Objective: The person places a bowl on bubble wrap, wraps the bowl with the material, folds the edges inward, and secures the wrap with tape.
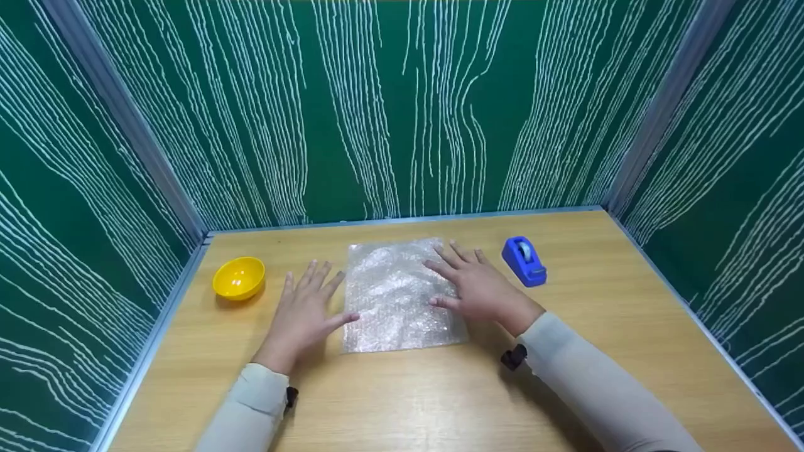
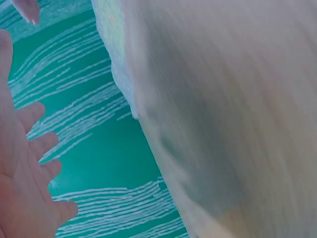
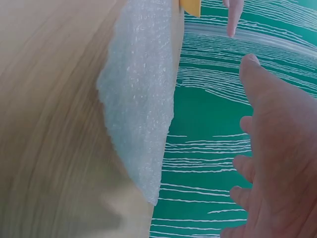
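A sheet of clear bubble wrap [image 1: 399,301] lies flat on the wooden table, seen edge-on in the right wrist view. At its left edge my left hand [image 1: 306,314] hovers with fingers spread, the thumb over the sheet. My right hand [image 1: 480,285] is above the sheet's right side, its fingers also spread and holding nothing. In the right wrist view, a gap shows between the right hand [image 3: 282,148] and the bubble wrap [image 3: 141,99]. To the left stands a yellow bowl [image 1: 239,278]; beyond the right hand is a blue tape dispenser [image 1: 524,261] with a tape roll in it.
The wooden table [image 1: 402,402] is bordered by a metal frame. Green panels [image 1: 352,113] with wavy white lines rise at the back and on both sides. Dark straps or devices [image 1: 514,357] sit at both wrists.
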Demonstrator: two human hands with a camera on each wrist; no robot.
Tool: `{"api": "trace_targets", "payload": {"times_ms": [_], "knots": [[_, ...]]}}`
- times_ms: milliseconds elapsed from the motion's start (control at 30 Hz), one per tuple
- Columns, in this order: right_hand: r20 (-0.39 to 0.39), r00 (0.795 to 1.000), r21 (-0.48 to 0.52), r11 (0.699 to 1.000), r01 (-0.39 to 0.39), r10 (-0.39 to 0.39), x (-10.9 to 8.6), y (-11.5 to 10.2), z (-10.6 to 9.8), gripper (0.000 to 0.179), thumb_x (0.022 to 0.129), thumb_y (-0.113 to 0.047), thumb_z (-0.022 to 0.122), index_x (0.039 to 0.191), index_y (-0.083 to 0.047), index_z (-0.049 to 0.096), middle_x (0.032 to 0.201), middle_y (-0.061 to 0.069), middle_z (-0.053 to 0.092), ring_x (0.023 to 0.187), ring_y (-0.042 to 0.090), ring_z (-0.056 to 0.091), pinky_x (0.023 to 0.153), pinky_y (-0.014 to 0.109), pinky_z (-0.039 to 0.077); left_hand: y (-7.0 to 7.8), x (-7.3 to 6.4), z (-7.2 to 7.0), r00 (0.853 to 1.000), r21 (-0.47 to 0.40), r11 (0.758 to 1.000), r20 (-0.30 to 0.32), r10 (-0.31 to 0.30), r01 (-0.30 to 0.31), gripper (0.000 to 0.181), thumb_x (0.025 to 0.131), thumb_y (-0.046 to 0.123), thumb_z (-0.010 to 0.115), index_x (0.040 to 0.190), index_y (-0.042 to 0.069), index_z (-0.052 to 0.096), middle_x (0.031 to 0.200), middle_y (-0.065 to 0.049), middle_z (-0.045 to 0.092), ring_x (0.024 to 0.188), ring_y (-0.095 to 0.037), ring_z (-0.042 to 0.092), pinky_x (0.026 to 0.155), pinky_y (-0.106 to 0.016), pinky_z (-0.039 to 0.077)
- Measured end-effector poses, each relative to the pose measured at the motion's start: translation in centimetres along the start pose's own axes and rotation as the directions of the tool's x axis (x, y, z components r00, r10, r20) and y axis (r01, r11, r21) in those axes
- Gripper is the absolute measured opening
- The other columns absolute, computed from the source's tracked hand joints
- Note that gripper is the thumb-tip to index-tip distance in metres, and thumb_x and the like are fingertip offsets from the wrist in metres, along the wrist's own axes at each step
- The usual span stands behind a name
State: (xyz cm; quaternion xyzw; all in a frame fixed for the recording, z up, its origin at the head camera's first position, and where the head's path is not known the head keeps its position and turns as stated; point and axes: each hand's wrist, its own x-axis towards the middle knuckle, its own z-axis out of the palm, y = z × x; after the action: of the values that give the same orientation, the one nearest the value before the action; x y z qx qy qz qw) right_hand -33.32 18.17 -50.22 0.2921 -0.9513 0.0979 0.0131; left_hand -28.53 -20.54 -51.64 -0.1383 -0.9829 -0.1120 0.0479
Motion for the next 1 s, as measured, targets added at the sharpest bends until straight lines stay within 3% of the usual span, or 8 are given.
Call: {"api": "trace_targets", "payload": {"times_ms": [200,400,700,1000], "knots": [[0.005,1.0,0.007,1.0,-0.011,0.011,-0.1,0.4,0.4,0.087,0.106,-0.078,0.059,0.18,-0.045,0.025,0.193,-0.003,0.009,0.18,0.037,0.004,0.141,0.075,0.009,-1.6,0.3,-0.3,0.999,-0.018,0.999,0.004,-0.051,0.051,0.109,0.095,0.099,0.043,0.18,0.032,0.032,0.193,-0.003,0.016,0.181,-0.036,0.006,0.141,-0.075,0.002],[0.008,1.0,0.003,1.0,-0.008,0.008,0.0,0.7,0.8,0.088,0.106,-0.081,0.054,0.181,-0.043,0.025,0.193,-0.001,0.01,0.179,0.041,0.008,0.14,0.075,0.009,-3.6,0.9,-0.9,0.994,-0.02,0.994,-0.017,-0.112,0.111,0.102,0.1,0.092,0.047,0.18,0.029,0.035,0.192,-0.008,0.019,0.18,-0.04,0.006,0.141,-0.076,0.001],[0.043,0.999,0.009,1.0,0.005,-0.005,-0.4,1.1,1.3,0.084,0.11,-0.07,0.06,0.18,-0.034,0.032,0.192,0.004,0.015,0.178,0.043,0.012,0.141,0.072,0.014,-7.8,2.2,-2.1,0.977,-0.082,0.974,-0.017,-0.212,0.21,0.091,0.109,0.076,0.054,0.18,0.021,0.035,0.191,-0.017,0.019,0.179,-0.045,0.002,0.137,-0.077,-0.013],[0.088,0.996,0.05,0.999,-0.01,0.006,-0.5,1.8,2.3,0.085,0.11,-0.07,0.06,0.181,-0.034,0.03,0.193,0.004,0.014,0.179,0.042,0.01,0.141,0.073,0.018,-11.4,1.7,-2.8,0.95,-0.086,0.953,-0.094,-0.297,0.289,0.094,0.111,0.079,0.044,0.177,0.012,0.038,0.187,-0.026,0.022,0.176,-0.053,0.006,0.135,-0.084,-0.005]]}}
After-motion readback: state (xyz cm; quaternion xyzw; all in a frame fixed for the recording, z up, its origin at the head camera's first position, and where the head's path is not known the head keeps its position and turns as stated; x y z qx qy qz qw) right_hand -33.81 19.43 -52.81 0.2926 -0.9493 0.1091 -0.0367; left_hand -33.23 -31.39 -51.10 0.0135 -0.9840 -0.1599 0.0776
